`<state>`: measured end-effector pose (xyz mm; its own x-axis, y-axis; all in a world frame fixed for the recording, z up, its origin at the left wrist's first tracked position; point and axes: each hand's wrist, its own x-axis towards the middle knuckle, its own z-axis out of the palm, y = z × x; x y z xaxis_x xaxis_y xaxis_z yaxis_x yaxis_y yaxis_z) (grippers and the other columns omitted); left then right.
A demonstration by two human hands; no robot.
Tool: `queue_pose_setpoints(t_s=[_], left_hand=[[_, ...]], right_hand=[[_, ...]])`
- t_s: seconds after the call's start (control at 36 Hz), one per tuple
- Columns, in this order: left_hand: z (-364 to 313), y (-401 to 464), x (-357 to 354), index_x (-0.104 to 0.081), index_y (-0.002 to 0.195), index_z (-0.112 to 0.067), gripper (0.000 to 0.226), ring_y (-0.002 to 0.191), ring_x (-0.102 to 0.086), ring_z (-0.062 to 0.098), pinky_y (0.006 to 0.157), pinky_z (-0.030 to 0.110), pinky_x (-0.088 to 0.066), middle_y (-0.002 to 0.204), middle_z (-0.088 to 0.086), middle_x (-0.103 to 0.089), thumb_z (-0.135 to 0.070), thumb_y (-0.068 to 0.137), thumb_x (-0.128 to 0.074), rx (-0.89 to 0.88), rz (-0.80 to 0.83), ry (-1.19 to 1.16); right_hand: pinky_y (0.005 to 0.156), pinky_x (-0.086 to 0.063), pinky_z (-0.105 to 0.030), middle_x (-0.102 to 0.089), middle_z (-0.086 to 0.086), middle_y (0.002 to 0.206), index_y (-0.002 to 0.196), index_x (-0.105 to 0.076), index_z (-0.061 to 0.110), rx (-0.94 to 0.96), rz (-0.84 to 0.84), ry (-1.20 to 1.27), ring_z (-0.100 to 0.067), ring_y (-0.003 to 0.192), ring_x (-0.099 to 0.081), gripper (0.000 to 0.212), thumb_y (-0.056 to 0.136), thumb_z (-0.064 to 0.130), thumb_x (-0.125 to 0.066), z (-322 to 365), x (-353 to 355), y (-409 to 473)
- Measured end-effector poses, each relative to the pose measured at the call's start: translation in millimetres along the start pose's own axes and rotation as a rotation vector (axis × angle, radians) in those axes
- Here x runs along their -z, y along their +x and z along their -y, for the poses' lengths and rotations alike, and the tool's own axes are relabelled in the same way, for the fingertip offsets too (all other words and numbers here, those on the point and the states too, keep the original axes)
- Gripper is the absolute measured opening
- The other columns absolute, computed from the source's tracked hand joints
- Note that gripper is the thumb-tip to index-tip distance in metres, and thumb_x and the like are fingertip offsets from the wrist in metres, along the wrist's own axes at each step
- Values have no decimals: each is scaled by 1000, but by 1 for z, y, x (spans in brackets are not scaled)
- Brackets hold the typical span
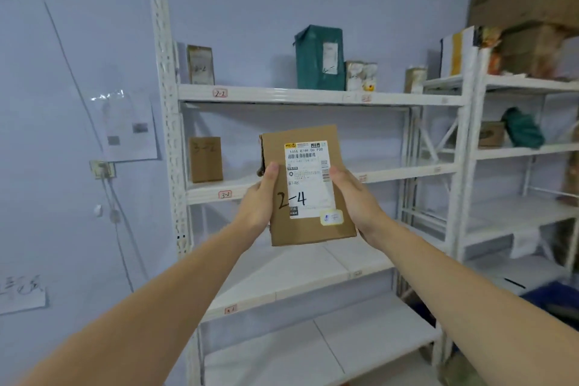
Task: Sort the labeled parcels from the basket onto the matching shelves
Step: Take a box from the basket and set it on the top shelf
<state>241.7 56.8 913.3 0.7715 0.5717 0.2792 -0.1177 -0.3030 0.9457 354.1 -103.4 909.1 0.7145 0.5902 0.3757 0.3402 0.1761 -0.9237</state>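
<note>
I hold a brown cardboard parcel [305,229] upright in front of a white shelf rack [166,122]. Its white shipping label carries "2-4" in black marker. My left hand [261,200] grips the parcel's left edge, thumb on the front. My right hand [354,197] grips the right edge, thumb against the label. A tag reading 2-2 [220,93] marks the upper shelf and a tag reading 3-2 [225,194] marks the shelf below. The basket is out of view.
On the upper shelf stand a small brown parcel [200,65], a green parcel [319,58] and pale parcels [360,75]. A brown box [206,159] stands on the 3-2 shelf. A second rack [520,150] at right holds boxes and a green bag [521,128]. Cables [119,229] hang on the left wall.
</note>
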Motion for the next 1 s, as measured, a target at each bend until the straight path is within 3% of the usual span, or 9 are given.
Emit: queue_pose_setpoints(t_s=[0.22,0.31,0.36,0.47,0.64,0.75,0.86,1.0], left_hand=[[-41,22,-129,-76,109,-28,63,96,-74,12,74,25,-52,101,-8,-80,-79,93,-41,-46,81,-73],[-54,31,-179,-75,108,-30,58,94,-73,8,70,21,-49,98,-12,-79,-77,95,-42,-60,85,-100],[-59,39,-210,-74,111,-32,58,96,-74,9,76,23,-51,102,-11,-79,-78,94,-42,-76,101,-113],[-66,55,-258,-73,112,-34,59,99,-74,9,79,25,-51,102,-13,-79,-80,93,-41,-91,131,-108],[-71,94,-303,-73,112,-33,59,96,-75,9,72,23,-51,100,-12,-80,-78,95,-39,-112,154,-102],[-73,133,-326,-73,115,-33,61,99,-75,13,77,28,-53,103,-9,-80,-79,94,-39,-110,155,-107],[-78,174,-350,-72,116,-30,62,97,-74,12,70,25,-50,102,-8,-79,-77,96,-37,-124,156,-98],[-81,225,-388,-71,117,-27,63,103,-72,14,83,31,-50,108,-7,-77,-77,96,-37,-152,201,-99]], right_hand=[[104,-47,-31,-69,27,126,140,-56,50,15,-129,-96,-2,120,-64,41,102,62,-46,12,135,-7],[90,-49,-24,-71,29,114,121,-61,51,18,-158,-107,5,107,-65,23,103,58,-48,16,185,-2],[93,-52,-30,-72,25,112,111,-60,51,9,-179,-104,0,107,-67,15,102,57,-50,15,216,2],[112,-47,-47,-73,21,119,112,-61,56,-24,-192,-84,-13,122,-65,22,95,68,-55,3,270,18],[104,-45,-35,-71,25,119,121,-59,50,-16,-206,-115,-7,121,-63,33,96,69,-51,-12,318,56],[109,-48,-44,-75,20,118,121,-63,48,-15,-215,-131,-11,117,-68,34,96,69,-53,-18,341,92],[107,-50,-41,-73,14,122,124,-60,45,20,-237,-149,-12,115,-68,36,97,67,-51,-17,365,125],[112,-46,-45,-71,12,129,142,-55,36,39,-290,-173,-15,120,-66,60,93,72,-54,-23,404,163]])
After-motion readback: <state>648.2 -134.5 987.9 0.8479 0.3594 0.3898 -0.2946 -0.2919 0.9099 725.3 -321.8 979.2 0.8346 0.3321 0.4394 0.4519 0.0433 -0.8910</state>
